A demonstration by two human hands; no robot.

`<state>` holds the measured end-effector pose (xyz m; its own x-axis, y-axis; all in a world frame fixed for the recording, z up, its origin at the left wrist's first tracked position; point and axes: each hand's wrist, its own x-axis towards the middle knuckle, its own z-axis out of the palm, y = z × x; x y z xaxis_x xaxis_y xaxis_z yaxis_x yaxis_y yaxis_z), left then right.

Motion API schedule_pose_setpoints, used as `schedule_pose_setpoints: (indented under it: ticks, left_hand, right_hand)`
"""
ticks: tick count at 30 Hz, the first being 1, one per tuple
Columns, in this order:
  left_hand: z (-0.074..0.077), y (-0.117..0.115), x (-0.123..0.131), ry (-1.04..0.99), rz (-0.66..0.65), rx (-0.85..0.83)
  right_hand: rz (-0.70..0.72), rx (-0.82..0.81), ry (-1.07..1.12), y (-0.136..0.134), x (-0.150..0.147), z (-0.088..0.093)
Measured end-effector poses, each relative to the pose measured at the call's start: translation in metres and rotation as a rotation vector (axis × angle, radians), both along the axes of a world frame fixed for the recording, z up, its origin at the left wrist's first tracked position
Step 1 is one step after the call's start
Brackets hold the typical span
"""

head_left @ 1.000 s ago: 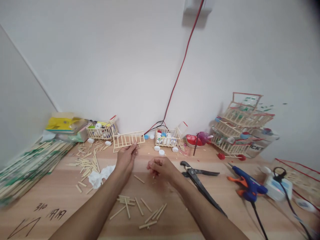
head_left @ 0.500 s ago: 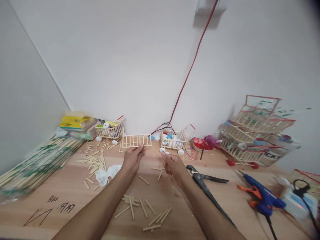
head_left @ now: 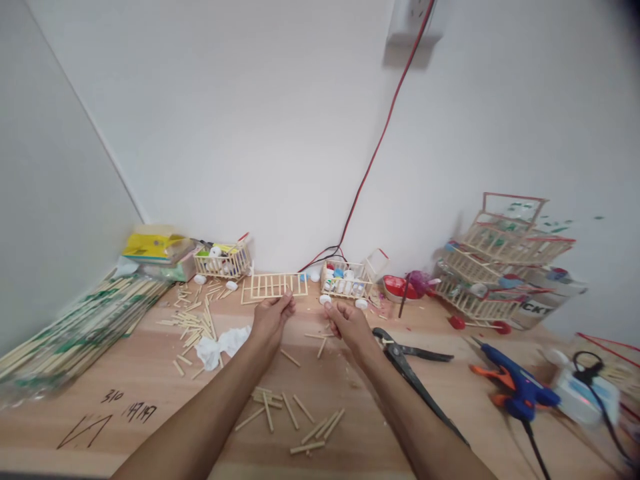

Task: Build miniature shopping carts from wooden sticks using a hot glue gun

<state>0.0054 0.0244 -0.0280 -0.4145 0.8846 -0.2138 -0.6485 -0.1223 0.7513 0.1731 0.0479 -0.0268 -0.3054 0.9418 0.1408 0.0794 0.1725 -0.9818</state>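
My left hand (head_left: 271, 317) pinches the lower rail of a small ladder-like frame of wooden sticks (head_left: 273, 285), which lies nearly flat on the wooden table near the wall. My right hand (head_left: 347, 321) rests beside it with fingers curled; whether it holds anything is hidden. A few loose short sticks (head_left: 320, 343) lie between and just below the hands. More cut sticks (head_left: 293, 420) lie scattered near my forearms.
Black pliers (head_left: 400, 357) and a blue glue gun (head_left: 517, 387) lie right of my hands. Small stick carts (head_left: 345, 280) with bottle caps stand by the wall, with stacked stick baskets (head_left: 500, 267) at right. Long stick bundles (head_left: 75, 327), crumpled tissue (head_left: 220, 343) and a red cable (head_left: 380, 140) are nearby.
My right hand moved forward toward the wall, up beside the left hand and the stick frame. The frame has tipped from leaning upright to lying nearly flat. The view shifted left.
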Motion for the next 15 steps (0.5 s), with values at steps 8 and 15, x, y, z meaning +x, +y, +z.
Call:
schedule_pose_setpoints:
  ticks: [8,15]
  left_hand:
    - [0.007,-0.020,0.011,-0.005,-0.032,-0.140]
    - [0.009,-0.049,0.020,-0.010,0.028,-0.237]
  right_hand:
    - [-0.029,0.016,0.041,0.014,0.006,-0.009]
    - [0.045,-0.003,0.067,0.008,0.003,-0.001]
